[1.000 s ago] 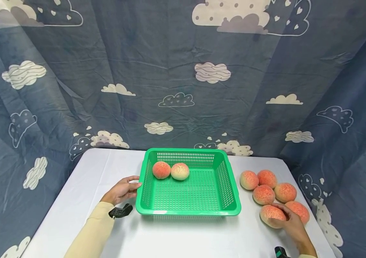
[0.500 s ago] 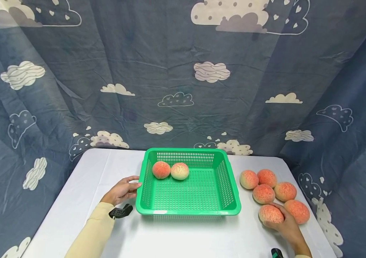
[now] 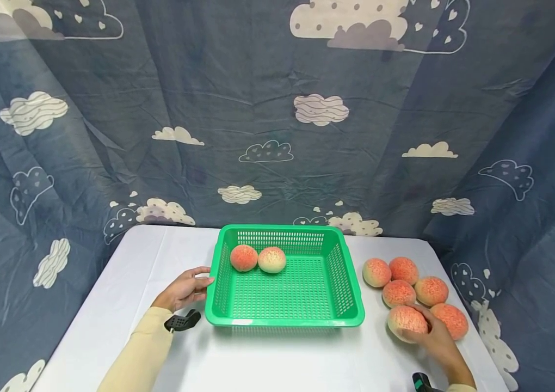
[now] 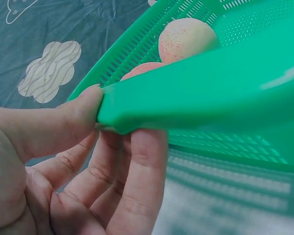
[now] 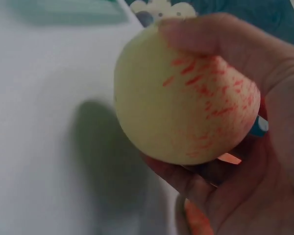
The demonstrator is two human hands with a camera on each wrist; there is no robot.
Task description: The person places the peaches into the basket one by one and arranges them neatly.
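1. Left grip [image 3: 184, 291] pinches the green basket [image 3: 282, 322] at its left rim, nearly closed!
2. Two peaches [image 3: 244, 258] side by side in there, back left.
3. Held peach [image 3: 405, 318] over the desk [image 3: 287, 362], right grip [image 3: 436, 340] curled round its width.
4. Five loose peaches [image 3: 399, 293] crowd behind and beside it.

There are 8 peaches [image 3: 272, 260], 1 green basket [image 3: 284, 322], 1 white table [image 3: 287, 362].

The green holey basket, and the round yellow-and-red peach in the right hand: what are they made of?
The green rectangular basket looks like moulded plastic, smooth and slightly shiny: its rim catches white glints. The round, red-streaked yellow peach in the right hand looks matte, perhaps foam or plastic: its red seems dabbed on like paint, but I can't be sure.
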